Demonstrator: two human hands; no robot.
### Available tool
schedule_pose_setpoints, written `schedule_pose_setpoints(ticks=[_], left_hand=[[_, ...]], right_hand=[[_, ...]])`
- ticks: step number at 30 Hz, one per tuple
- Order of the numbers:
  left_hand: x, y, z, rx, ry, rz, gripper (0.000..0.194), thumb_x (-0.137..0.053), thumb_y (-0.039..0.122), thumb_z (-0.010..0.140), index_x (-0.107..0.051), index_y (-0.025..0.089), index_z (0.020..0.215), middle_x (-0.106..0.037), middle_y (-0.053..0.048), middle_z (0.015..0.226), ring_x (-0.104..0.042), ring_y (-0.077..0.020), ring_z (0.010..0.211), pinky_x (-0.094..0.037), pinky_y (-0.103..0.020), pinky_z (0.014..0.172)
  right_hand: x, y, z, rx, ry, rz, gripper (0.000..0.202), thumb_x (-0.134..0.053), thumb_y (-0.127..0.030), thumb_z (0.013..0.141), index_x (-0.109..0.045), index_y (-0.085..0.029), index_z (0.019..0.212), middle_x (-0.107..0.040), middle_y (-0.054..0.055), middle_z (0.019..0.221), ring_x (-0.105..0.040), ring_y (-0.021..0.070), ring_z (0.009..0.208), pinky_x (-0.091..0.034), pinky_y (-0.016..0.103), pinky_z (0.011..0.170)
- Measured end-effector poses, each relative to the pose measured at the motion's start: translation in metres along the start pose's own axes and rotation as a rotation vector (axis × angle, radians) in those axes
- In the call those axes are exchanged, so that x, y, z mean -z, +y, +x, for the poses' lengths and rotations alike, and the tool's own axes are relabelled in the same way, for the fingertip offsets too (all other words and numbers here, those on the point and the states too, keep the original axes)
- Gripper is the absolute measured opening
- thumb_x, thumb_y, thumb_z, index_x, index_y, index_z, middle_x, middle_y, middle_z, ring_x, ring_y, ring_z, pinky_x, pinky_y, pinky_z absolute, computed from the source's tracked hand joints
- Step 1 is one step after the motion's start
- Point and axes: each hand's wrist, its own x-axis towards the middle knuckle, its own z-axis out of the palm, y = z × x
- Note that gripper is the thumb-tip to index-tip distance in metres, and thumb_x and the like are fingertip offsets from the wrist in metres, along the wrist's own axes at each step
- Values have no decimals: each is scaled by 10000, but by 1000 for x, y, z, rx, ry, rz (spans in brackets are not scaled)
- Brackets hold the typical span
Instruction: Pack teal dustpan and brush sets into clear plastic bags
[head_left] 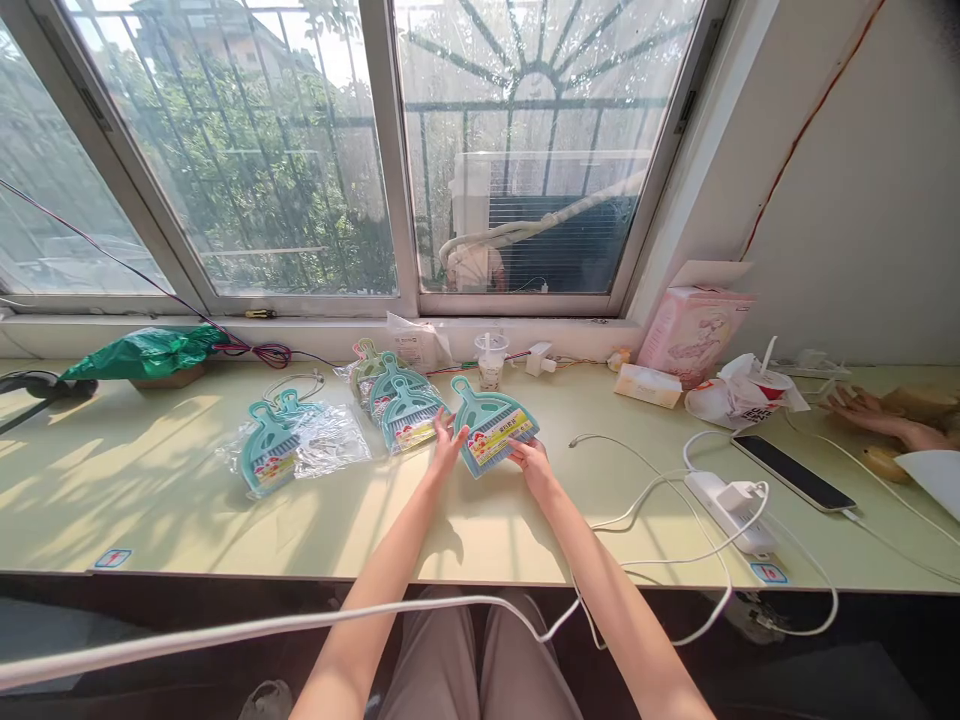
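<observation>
A person grips a teal dustpan-and-brush set (491, 428) at the centre of the frame, the left hand (448, 442) pinching its left edge between the fingers, the right hand (531, 458) its lower right corner. Whether it touches the bench (180, 525) is hard to tell. The handle points toward a lidded cup (491, 362) at upper centre, which a careless swing could topple. Similar sets (401, 405) crowd just beside the left hand, and a sideways sweep might scatter them. Across the bottom of the frame, a white cable (285, 620) passes over the left arm (397, 555); a sudden lift could snag it.
</observation>
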Motion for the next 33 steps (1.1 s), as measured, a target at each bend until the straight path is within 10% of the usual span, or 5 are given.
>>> schedule_pose_setpoints(ticks=[6,10,18,28,33], left_hand=[[50,-2,15,-128,502,621,713,-663,348,910,-372,177,1539,-315,-234,1648,-140,-362,1591,-132,-618,1263],[65,-8,12,57,491,765,524,-655,245,899,-563,177,1410,-434,-243,1580,-178,-395,1577,-182,-673,1225],[56,1,5,-81,518,930,205,-614,277,950,-720,189,1102,-319,-205,1657,-121,-404,1584,-54,-769,1193],[175,8,-28,60,603,1256,480,-498,439,1010,-665,70,1267,-708,-259,1163,-573,-422,1265,-128,-722,1192],[197,6,-44,95,607,1387,277,-598,329,947,-690,94,1062,-705,-215,1112,-520,-375,1295,-62,-622,1235]], right_hand=[[10,-3,9,-35,143,78,367,-883,-242,557,-690,-227,869,-815,48,923,-786,287,934,-661,399,825],[16,-5,11,-30,157,77,357,-873,-234,584,-670,-238,878,-810,29,899,-788,266,948,-665,379,830],[20,-4,8,-13,172,30,366,-838,-248,629,-681,-232,959,-808,40,950,-778,265,999,-661,370,848],[20,-6,10,-41,162,52,312,-810,-192,650,-696,-230,939,-803,31,998,-771,239,998,-652,344,846],[22,-6,11,-94,175,45,241,-767,-145,678,-697,-212,898,-800,42,940,-777,243,940,-648,369,866]])
